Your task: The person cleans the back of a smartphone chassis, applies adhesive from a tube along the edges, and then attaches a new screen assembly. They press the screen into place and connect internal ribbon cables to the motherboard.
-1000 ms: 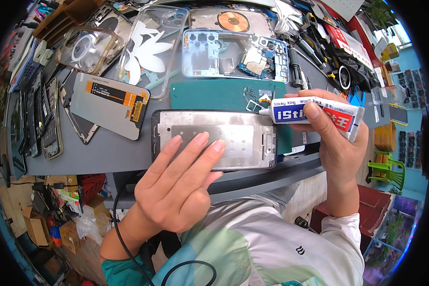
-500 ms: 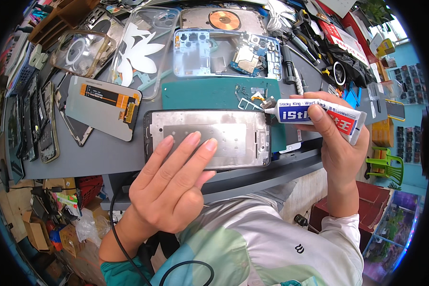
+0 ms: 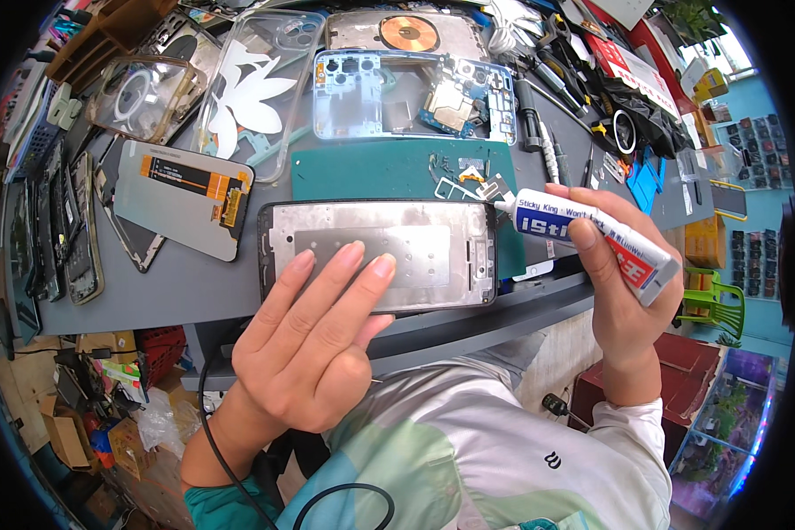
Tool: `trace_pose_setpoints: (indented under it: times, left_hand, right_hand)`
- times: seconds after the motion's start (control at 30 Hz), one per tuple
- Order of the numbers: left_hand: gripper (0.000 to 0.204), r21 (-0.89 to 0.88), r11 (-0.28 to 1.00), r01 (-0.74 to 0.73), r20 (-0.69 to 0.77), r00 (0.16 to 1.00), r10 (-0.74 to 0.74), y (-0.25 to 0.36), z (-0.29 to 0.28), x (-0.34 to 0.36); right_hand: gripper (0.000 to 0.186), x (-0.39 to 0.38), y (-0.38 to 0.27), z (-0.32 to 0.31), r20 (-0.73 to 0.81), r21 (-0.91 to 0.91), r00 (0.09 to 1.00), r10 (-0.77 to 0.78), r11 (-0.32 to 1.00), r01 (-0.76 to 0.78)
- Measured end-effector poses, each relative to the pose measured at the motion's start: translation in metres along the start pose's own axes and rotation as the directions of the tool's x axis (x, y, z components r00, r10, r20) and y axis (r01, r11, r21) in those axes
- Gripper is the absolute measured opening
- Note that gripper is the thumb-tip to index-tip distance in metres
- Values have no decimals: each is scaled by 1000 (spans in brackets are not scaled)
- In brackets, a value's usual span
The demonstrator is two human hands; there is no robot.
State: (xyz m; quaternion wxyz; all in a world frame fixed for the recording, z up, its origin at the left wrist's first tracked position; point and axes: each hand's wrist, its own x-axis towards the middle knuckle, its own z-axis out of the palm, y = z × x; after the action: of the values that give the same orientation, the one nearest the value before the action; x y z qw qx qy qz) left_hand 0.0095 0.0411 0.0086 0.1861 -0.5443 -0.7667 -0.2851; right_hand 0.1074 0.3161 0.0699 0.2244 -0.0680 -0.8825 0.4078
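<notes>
Fingers point(image 3: 344, 265) of left hand point(image 3: 314, 344) lie flat on phone frame point(image 3: 380, 252); right hand point(image 3: 614, 283) grips glue tube point(image 3: 583, 238).

Grey work surface point(image 3: 177, 283) crowded with clutter, a green cutting mat point(image 3: 371, 172) laid at its middle. Turquoise wall point(image 3: 755, 97) at right, hung with small packets. Below, cardboard boxes point(image 3: 62, 433) and a red crate point(image 3: 146, 340) on the floor at left; green plastic chair point(image 3: 711, 305) at right. Bright daylight throughout.

Silver phone frame point(image 3: 389, 252) flat at desk edge; white glue tube point(image 3: 583, 238) tilted, nozzle at frame's right end.
</notes>
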Motion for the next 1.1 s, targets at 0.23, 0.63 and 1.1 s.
trace_pose_setpoints:
  times: [0.23, 0.63, 1.1]
  left_hand:
    - [49, 10, 1000, 27, -71, 997, -27, 0, 6, -3]
    - [46, 28, 999, 29, -74, 997, -27, 0, 6, -4]
    - [46, 26, 999, 31, -71, 997, -29, -1, 4, -3]
  right_hand:
    - [38, -6, -5, -2, 153, -258, 931, -332, 896, 362]
    - [50, -19, -10, -1, 296, -404, 840, -456, 737, 542]
    - [38, -30, -14, 5, 345, -441, 782, -519, 646, 623]
